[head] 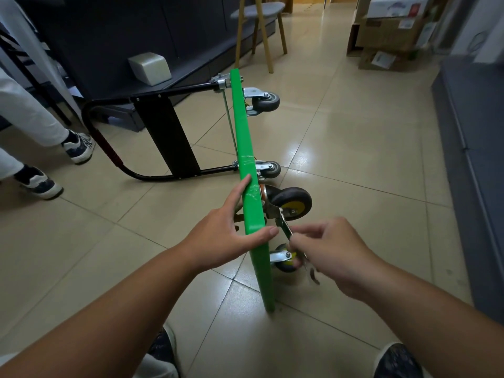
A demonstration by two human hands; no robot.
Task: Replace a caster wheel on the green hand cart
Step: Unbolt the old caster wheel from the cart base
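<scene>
Green hand cart (246, 159) stood on edge on tiled floor (354, 132), wheels facing right, black handle (109, 137) folded left. Left hand (226, 233) straight-fingered against platform's top edge, grip not closed, likely steadying it. Right hand (335, 252), grip closed round wrench (285, 227), set it at mount of black, yellow-hubbed caster wheel (293, 200) toward near end.

The cart's green deck (246, 148) looked smooth and satin, plastic or paint, hard to tell. Caster brackets (252, 91) and the wrench (283, 226) were bright polished metal; the far wheels (268, 102) were dull grey rubber. The black handle (166, 132) had a matt panel. Floor tiles (354, 159) shone — glazed beige.
</scene>
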